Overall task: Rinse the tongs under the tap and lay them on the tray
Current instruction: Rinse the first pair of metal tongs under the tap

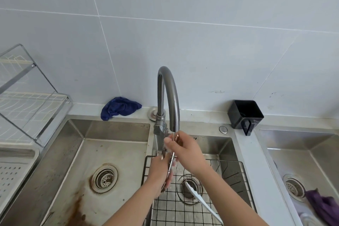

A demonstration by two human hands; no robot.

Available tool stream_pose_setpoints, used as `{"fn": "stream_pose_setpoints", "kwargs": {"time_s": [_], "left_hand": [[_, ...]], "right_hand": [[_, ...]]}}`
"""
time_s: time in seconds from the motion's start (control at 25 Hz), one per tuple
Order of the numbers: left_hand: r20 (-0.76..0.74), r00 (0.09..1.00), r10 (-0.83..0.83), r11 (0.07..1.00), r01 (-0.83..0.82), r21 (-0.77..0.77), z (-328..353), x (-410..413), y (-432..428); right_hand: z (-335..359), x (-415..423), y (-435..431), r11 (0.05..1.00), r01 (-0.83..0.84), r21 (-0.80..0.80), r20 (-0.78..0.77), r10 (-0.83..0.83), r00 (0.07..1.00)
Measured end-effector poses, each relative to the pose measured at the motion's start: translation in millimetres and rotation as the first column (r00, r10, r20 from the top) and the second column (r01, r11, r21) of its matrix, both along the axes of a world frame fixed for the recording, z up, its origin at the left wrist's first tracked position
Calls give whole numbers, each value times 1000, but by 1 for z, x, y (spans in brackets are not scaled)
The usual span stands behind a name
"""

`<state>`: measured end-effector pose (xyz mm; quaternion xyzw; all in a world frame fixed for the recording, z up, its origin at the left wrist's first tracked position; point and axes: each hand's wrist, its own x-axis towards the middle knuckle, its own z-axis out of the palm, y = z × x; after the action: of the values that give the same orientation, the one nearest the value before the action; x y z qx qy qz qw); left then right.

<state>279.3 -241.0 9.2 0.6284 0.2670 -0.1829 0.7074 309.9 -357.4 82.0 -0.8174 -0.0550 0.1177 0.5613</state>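
Observation:
Metal tongs (pixel 172 161) stand almost upright under the curved grey tap (pixel 167 97), and water runs down over them. My left hand (pixel 159 172) grips their lower part. My right hand (pixel 185 149) pinches their upper end just below the spout. Both hands are over the right-hand basin, above a black wire rack (pixel 229 174). At the far left edge lies a white perforated tray (pixel 16 163) beneath a dish rack.
A white utensil (pixel 200 202) lies on the wire rack over the drain. The stained left basin (pixel 95 161) has a round strainer. A blue cloth (pixel 120 107) and a black cup (pixel 244 113) sit on the back ledge. A third basin (pixel 300 154) at right holds a purple cloth (pixel 322 205).

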Motion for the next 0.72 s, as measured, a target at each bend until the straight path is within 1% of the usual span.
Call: {"fn": "stream_pose_setpoints", "kwargs": {"time_s": [0.08,0.16,0.2,0.24,0.28,0.32,0.36,0.4,0.44,0.48,0.56,0.6,0.64,0.68,0.72], "left_hand": [[-41,996,-81,995,79,-53,1,-1,-1],[-30,984,-178,983,176,-52,5,-4,-2],[-3,979,-205,979,205,-22,7,-6,-3],[34,978,-205,979,204,14,8,-8,-4],[82,980,-183,982,180,52,9,-10,-4],[134,979,-156,986,146,85,9,-13,-4],[189,973,-133,987,113,113,9,-16,-3],[243,963,-115,988,85,130,11,-18,-4],[283,955,-93,990,58,128,13,-18,-5],[287,956,-62,993,31,111,17,-17,-7],[202,979,22,999,-27,21,23,-14,-8],[163,985,66,996,-54,-75,25,-13,-8],[140,986,90,983,-65,-173,27,-12,-7],[117,989,87,970,-57,-234,28,-12,-4],[96,994,56,965,-29,-259,29,-12,-2]], "right_hand": [[-2,0,8,991,116,70,-4,-116,993],[-5,-1,16,942,295,159,-52,-291,955],[-7,-1,20,899,377,222,-126,-357,926],[-9,-1,23,851,431,302,-218,-378,900],[-10,-1,25,801,456,388,-304,-356,884],[-9,1,26,757,460,464,-358,-315,879],[-7,3,27,743,444,501,-366,-283,887],[-4,3,28,758,420,499,-345,-271,899],[-3,2,31,793,392,467,-308,-270,912],[-3,0,34,838,354,417,-259,-263,929],[-5,-6,39,923,232,309,-181,-182,966],[-6,-9,38,939,159,304,-174,-109,979],[-5,-10,35,936,102,336,-185,-41,982],[-3,-10,30,926,70,371,-191,2,981],[0,-8,25,920,66,386,-186,7,982]]}}
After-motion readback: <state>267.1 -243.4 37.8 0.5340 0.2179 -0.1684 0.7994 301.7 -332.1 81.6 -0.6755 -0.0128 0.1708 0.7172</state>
